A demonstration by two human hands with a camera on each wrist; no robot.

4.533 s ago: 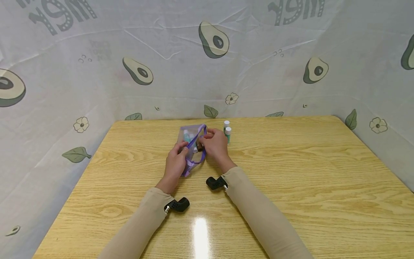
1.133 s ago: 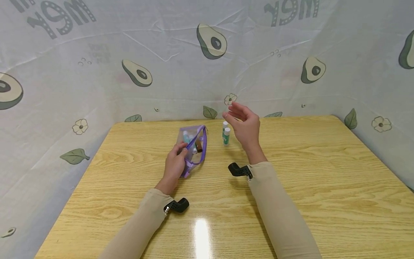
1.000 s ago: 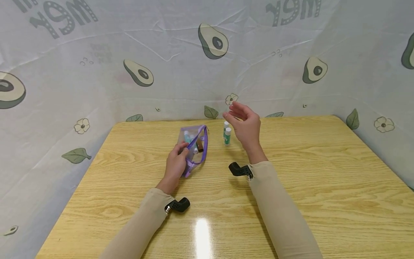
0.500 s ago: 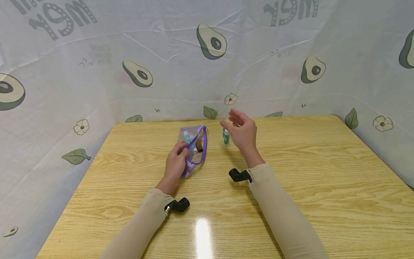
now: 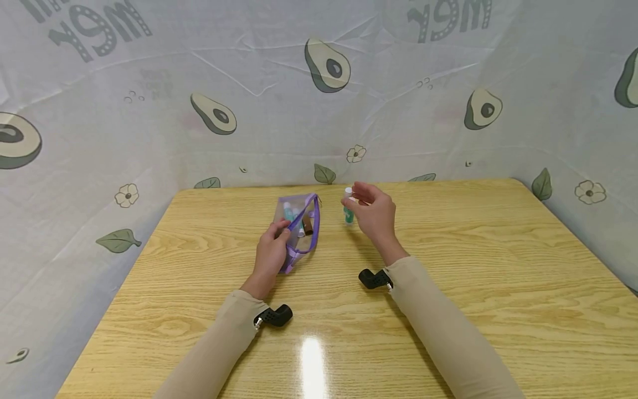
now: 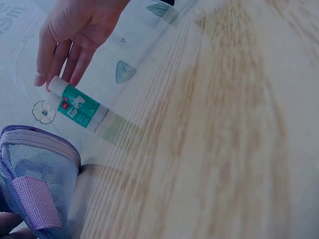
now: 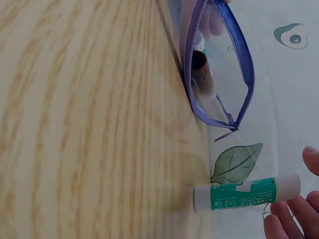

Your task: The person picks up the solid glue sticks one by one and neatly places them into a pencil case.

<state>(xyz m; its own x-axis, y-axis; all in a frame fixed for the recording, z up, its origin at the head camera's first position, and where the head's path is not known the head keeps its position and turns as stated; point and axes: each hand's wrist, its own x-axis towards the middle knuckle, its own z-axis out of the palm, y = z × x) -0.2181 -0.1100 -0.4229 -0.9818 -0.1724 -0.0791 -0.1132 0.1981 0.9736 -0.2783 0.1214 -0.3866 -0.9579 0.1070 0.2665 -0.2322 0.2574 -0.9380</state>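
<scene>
My left hand (image 5: 269, 252) grips the near side of a mesh zip pouch (image 5: 316, 233) with purple edging, its mouth gaping to the right. Through the mesh show glue sticks (image 5: 288, 211) and a brown cylinder (image 7: 200, 69). To the pouch's right, two green glue sticks with white caps stand upright, the front glue stick (image 5: 349, 217) partly covering the rear glue stick (image 5: 348, 191). My right hand (image 5: 377, 217) is at their caps, thumb and fingers spread apart. In the right wrist view, the thumb is clear of the glue stick (image 7: 243, 194), and the fingers are beside its cap.
Everything stands on a wood-grain table (image 5: 448, 266) near its back edge. A pale avocado-print cloth (image 5: 279, 138) hangs behind and at the sides. Black wrist mounts (image 5: 376, 279) stick out from both sleeves.
My right hand left the pouch, where the brown cylinder now lies, rose to the right, then came down to the glue sticks' caps. The left hand has stayed on the pouch.
</scene>
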